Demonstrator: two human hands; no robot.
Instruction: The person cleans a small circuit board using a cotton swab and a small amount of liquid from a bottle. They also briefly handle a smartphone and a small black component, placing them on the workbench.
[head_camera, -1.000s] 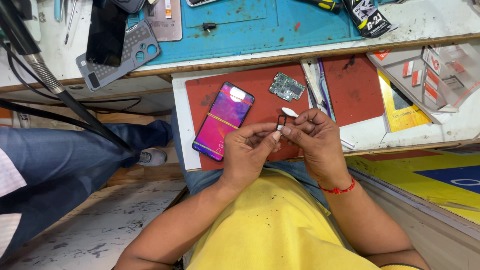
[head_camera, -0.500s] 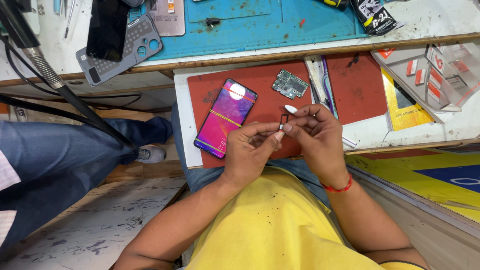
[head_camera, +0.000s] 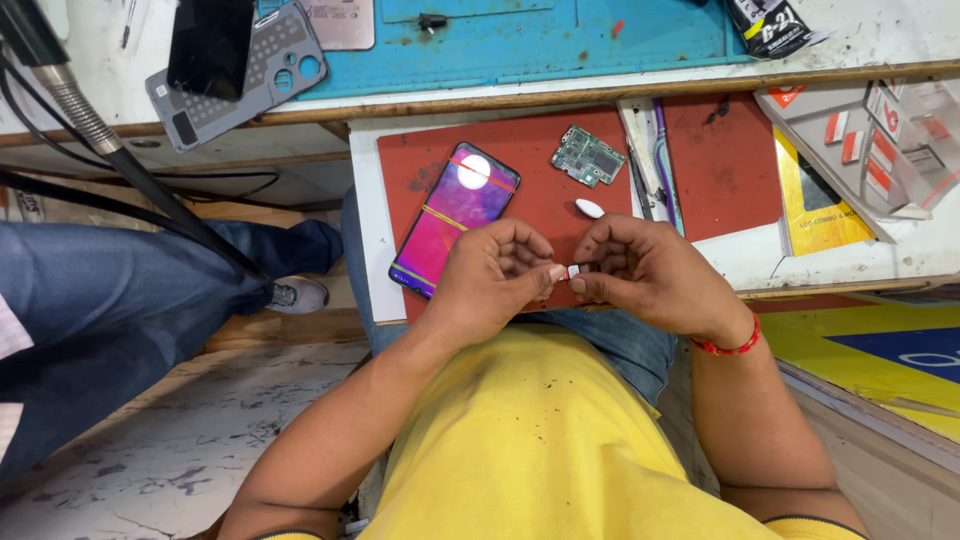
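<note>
My left hand (head_camera: 495, 277) and my right hand (head_camera: 645, 272) meet fingertip to fingertip over the front edge of a red mat (head_camera: 530, 165). Between them they pinch a tiny white-and-dark part (head_camera: 573, 271); most of it is hidden by the fingers. A smartphone (head_camera: 455, 217) with a lit pink-purple screen lies on the mat just left of my left hand. A green circuit board (head_camera: 587, 155) and a small white oval piece (head_camera: 590, 208) lie on the mat beyond my hands.
A blue mat (head_camera: 540, 40) covers the bench behind. A grey phone back cover (head_camera: 262, 75) with a dark phone on it sits at the upper left. Tweezers and thin tools (head_camera: 645, 160) lie right of the board. Packaging boxes (head_camera: 870, 140) are at the right. Another person's jeans-clad leg (head_camera: 120, 290) is at the left.
My hands have dropped slightly toward me and closed tighter around the small part. The view shifted, so the bench sits higher in frame.
</note>
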